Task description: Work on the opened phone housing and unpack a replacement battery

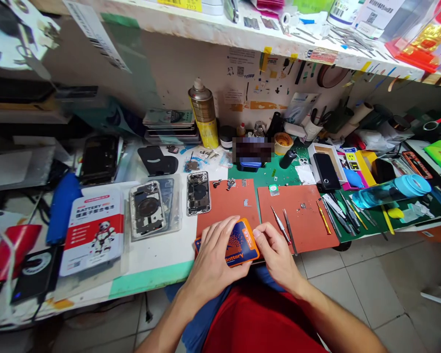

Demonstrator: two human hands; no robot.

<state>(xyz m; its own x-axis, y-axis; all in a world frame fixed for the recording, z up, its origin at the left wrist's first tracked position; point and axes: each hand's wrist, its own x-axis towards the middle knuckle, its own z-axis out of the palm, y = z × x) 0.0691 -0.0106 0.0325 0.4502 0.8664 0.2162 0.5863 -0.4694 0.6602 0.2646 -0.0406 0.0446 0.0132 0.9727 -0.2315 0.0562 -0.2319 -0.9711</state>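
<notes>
Over a red shirt (260, 321), grasps a blue-and-orange battery box (242, 247) in the left hand (215, 250) and pinches its right edge with the curled right hand (277, 252). Holds it at the front edge of a rust-red mat (231, 206), with an opened phone (198, 192) beyond to the left and a blue bottle (380, 192) far right.

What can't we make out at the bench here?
All in the head view:
Left part of the blue-and-orange battery package: mostly covered by the left hand.
Right hand's exact contact with its edge: hidden by the curled fingers.
Upper part of the blue object behind the mats: pixelated.
Bits on the right-hand red mat: too small to identify.
Shelf's white tub: top cut off by the upper edge.
</notes>
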